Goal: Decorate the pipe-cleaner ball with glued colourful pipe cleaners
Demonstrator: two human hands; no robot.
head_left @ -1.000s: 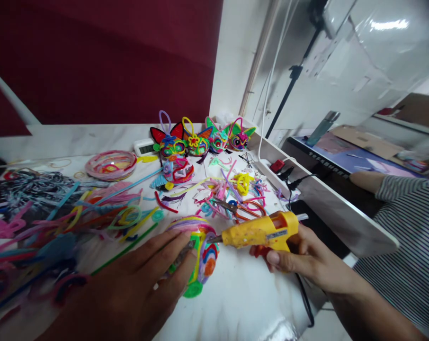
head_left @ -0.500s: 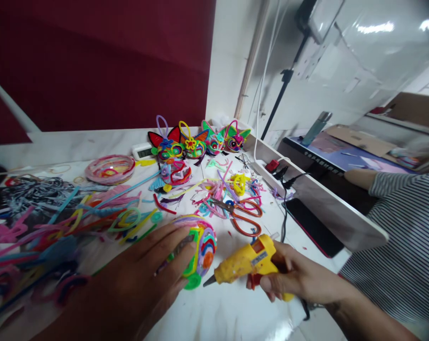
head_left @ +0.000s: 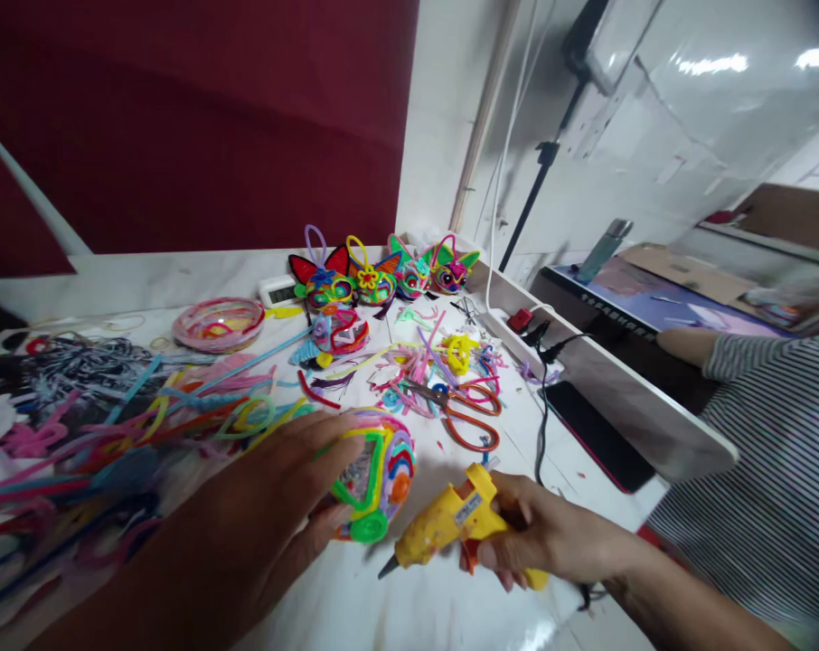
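Note:
My left hand (head_left: pixel 284 506) is wrapped round a rounded pipe-cleaner craft piece (head_left: pixel 381 470), coiled in green, yellow, purple, red and orange, with a green coil at its lower edge. The palm side of my grip is hidden. In my right hand (head_left: pixel 538 533) is a yellow hot glue gun (head_left: pixel 447 515), its dark nozzle pointing down and left, apart from the craft piece. My fingers close round its handle by the orange trigger. Behind the craft piece lie orange-handled scissors (head_left: pixel 474 416), blades partly over loose pipe cleaners (head_left: pixel 416 375).
Several finished pipe-cleaner animal heads (head_left: pixel 324 285) stand along the wall. A coiled pink dish shape (head_left: pixel 218 324) sits at left behind heaped pipe cleaners (head_left: pixel 145 416). A black phone (head_left: pixel 596 434) and power strip (head_left: pixel 531 339) lie at right. A person in a striped sleeve (head_left: pixel 768 461) is beside the table.
The glue gun has moved left and down, its nozzle now below the craft piece. My left fingers have shifted back, uncovering more of the piece's green-edged face.

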